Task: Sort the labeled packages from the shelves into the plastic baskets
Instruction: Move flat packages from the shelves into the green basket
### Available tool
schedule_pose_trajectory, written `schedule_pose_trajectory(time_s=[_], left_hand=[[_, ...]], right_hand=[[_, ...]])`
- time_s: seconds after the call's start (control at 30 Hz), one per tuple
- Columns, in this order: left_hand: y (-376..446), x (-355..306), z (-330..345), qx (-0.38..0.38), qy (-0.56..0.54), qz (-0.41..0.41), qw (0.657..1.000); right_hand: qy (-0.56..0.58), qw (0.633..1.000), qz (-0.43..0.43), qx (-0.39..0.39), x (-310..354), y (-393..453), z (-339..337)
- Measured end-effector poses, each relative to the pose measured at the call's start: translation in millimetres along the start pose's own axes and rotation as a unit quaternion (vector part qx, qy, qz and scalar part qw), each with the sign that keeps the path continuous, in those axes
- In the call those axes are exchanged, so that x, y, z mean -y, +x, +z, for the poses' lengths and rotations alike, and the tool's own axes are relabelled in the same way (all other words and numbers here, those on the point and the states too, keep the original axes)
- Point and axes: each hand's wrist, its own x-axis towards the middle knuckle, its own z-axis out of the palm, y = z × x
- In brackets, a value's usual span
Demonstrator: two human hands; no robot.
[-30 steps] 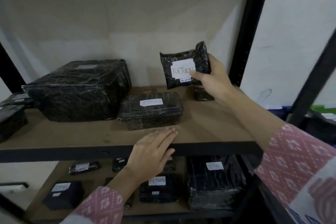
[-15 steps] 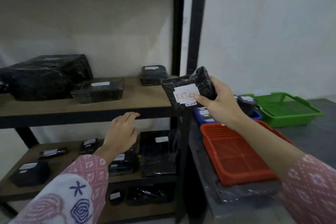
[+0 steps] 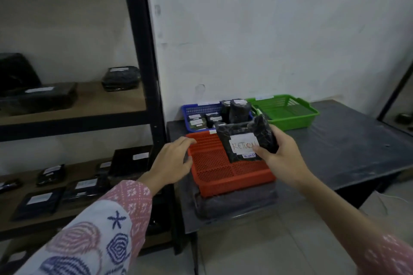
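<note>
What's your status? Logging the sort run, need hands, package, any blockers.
Right hand grips RETURN package over red basket. Left hand open, at basket's left rim, holding nothing. Basket bare under the package; nothing in the way.

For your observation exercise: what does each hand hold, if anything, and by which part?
The right hand grips the RETURN package by its right edge, thumb on the label. The left hand holds nothing.

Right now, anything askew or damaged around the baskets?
Nothing damaged or spilled. Two packages stand upright in the blue basket among flat ones. The red basket sits on a wrapped dark bundle, not on the table.
</note>
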Motion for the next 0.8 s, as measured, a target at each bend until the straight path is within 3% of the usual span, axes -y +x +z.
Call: schedule_pose_trajectory(time_s=[0.23,0.53,0.8], left_hand=[[88.6,-35.5,73.7,0.025,-0.024,0.013,0.999],[233.0,-71.4,156.2,0.059,-0.055,-0.006,0.997],[312.2,-79.7,225.5,0.081,-0.072,-0.060,0.992]], right_hand=[[0.000,0.997,0.047,-0.056,-75.8,33.4,-59.4],[-0.025,0.994,0.081,-0.063,-150.5,168.0,-143.0],[-0.028,0.989,0.101,-0.101,-227.1,266.6,-190.5]])
